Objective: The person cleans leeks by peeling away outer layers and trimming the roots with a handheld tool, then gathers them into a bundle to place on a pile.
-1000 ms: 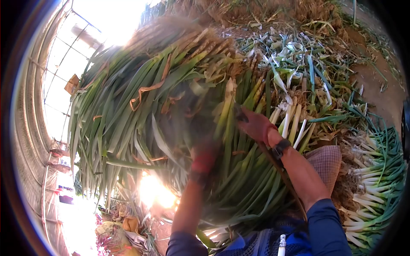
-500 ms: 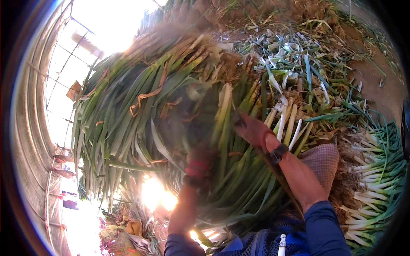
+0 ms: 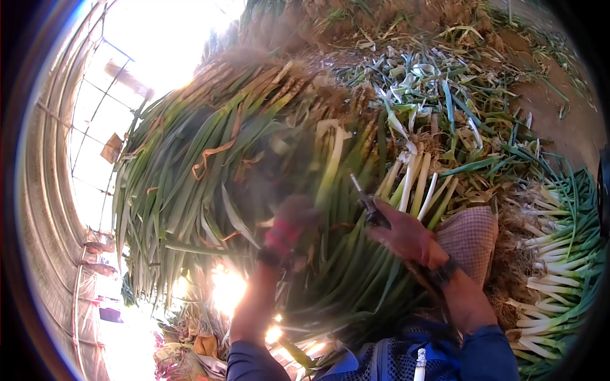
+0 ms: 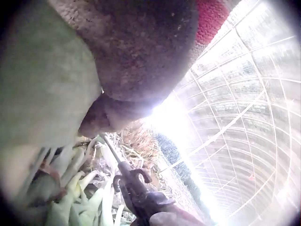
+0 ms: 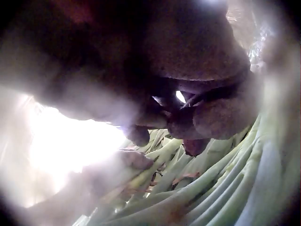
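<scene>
My left hand [image 3: 292, 219], in a dirty red glove and slightly blurred, holds a leek [image 3: 332, 162] whose pale root end points up and away. In the left wrist view, the gloved fingers [image 4: 136, 56] curl against a broad green stalk [image 4: 47, 80]. To the right, my gloved right hand [image 3: 403, 232] grips an air blow gun [image 3: 372, 209]. Its thin metal nozzle points up and left towards the leek, and its hose runs back under the forearm. In the right wrist view, dark glove fingers [image 5: 197, 61] hide most of the gun.
A large heap of untrimmed leeks [image 3: 190, 165] spreads on the left and under both hands. Peeled leaf scraps [image 3: 432, 82] lie beyond. Cleaned leeks [image 3: 556, 273] line the right side near a checked cloth [image 3: 470, 238]. A mesh-lined greenhouse wall [image 3: 51, 190] stands at left.
The right hand with the blow gun has drawn back towards the body and slightly right, so the nozzle now shows. The left hand has shifted slightly left, still with the leek.
</scene>
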Demonstrator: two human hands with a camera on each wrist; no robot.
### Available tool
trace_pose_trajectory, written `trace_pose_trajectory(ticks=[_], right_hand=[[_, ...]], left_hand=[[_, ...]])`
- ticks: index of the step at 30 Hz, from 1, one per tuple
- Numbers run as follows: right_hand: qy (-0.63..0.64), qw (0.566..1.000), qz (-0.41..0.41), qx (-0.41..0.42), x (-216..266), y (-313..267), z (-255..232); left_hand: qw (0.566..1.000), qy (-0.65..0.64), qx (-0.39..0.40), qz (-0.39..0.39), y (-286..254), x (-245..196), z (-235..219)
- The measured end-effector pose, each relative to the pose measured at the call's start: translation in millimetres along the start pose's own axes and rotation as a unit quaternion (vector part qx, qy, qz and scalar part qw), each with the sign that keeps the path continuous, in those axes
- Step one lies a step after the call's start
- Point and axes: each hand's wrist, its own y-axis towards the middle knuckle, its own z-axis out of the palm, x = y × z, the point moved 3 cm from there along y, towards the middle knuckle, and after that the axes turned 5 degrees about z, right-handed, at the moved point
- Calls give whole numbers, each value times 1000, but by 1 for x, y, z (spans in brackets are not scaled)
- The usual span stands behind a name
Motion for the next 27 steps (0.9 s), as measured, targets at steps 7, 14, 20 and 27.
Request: trace_pose_trajectory(ticks=[7,14,20,27], right_hand=[[71,996,56,-5,2,-41,-24],[127,989,72,10,-32,-55,-27],[99,993,-7,-59,-58,-59,-31],[60,995,74,3,-47,-74,-34]], left_hand=[[989,56,51,-124,49,-41,12],[993,-47,4,-109,42,-43,73],[970,-68,123,-197,23,-56,64],[984,139,69,-88,10,-68,90]])
